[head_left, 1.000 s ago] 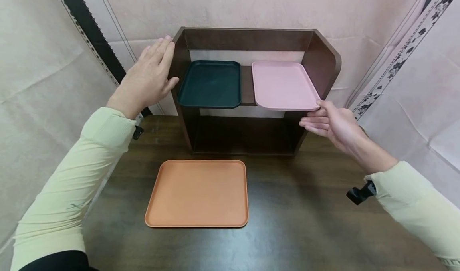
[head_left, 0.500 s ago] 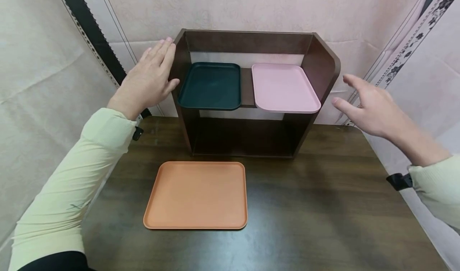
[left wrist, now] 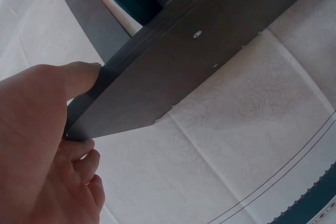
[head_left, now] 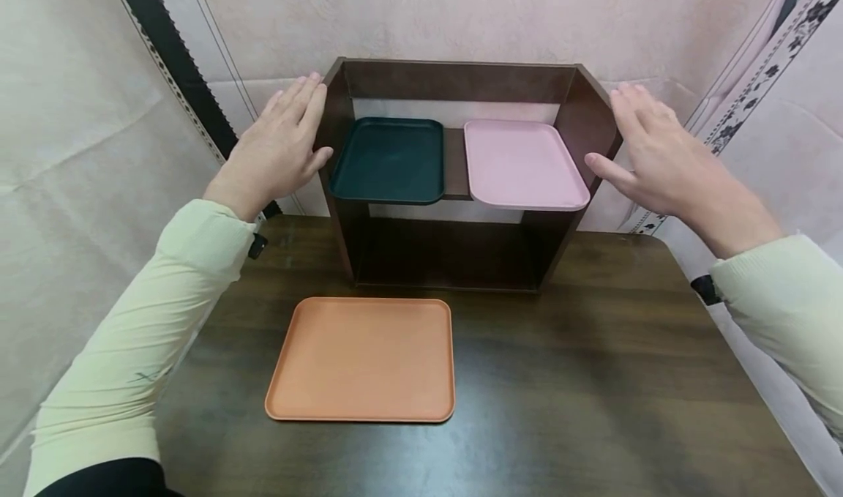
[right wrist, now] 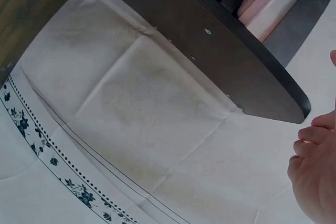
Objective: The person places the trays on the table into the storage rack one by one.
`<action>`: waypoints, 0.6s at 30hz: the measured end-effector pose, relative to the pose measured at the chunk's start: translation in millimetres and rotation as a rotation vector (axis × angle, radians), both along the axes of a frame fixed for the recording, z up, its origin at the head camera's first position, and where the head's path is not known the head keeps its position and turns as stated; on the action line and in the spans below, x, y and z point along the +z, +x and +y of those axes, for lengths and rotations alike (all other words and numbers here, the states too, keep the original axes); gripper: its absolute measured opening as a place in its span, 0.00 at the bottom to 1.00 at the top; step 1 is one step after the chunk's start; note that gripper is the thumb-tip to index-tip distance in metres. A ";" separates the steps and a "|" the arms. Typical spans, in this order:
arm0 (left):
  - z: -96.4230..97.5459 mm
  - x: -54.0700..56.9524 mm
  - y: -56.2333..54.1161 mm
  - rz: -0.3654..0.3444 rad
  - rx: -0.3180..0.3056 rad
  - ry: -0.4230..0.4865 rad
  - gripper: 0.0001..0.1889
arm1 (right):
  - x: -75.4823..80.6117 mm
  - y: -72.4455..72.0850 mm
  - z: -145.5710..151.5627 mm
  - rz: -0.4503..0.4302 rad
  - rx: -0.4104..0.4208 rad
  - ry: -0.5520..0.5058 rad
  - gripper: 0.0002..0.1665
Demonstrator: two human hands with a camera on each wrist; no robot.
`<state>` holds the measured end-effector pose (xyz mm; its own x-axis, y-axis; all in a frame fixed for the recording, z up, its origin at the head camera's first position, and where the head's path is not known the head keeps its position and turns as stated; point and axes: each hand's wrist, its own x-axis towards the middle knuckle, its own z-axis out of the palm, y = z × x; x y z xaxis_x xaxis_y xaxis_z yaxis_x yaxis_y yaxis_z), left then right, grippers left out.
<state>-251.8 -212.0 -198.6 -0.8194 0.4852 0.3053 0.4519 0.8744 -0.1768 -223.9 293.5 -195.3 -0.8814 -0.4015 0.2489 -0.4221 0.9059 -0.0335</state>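
Observation:
A dark brown two-tier shelf stands against the back cloth. Its upper board bears a dark green tray on the left and a pink tray on the right. My left hand lies against the shelf's left side panel, fingers extended; in the left wrist view the thumb touches the panel's edge. By the right side panel is my right hand, fingers extended and holding nothing; whether it touches the panel I cannot tell. An orange tray lies flat on the table before the shelf.
The dark wooden table extends around the orange tray, with its right edge in view. Pale cloth hangs behind the shelf and on both sides. The shelf's lower compartment faces forward.
My right hand let go of the pink tray's front right corner, drew away to the right, then came back left beside the right panel. The left hand stayed on the shelf.

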 end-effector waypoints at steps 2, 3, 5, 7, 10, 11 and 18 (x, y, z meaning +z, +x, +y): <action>0.4 -0.1 -0.4 0.000 -0.001 0.007 0.42 | -2.1 -4.6 -1.8 0.011 0.006 0.034 0.53; 0.5 -0.2 -0.5 -0.002 -0.002 0.010 0.42 | -3.3 -6.6 -2.5 0.016 0.007 0.053 0.53; 1.3 -1.2 -0.9 -0.007 0.000 0.011 0.42 | -5.9 -10.4 -3.3 0.025 0.009 0.078 0.53; 2.0 -2.0 -1.3 -0.013 0.002 0.010 0.42 | -7.4 -13.2 -3.6 0.042 0.012 0.092 0.52; 3.4 -3.1 -1.8 -0.017 0.000 0.013 0.42 | -8.9 -15.7 -2.9 0.061 0.011 0.102 0.52; 3.8 -3.3 -1.9 -0.019 -0.001 0.015 0.42 | -9.9 -16.4 -2.3 0.065 0.010 0.103 0.53; 5.5 0.9 -0.9 -0.035 0.032 0.001 0.44 | -10.6 -18.4 -1.0 0.092 0.015 0.108 0.55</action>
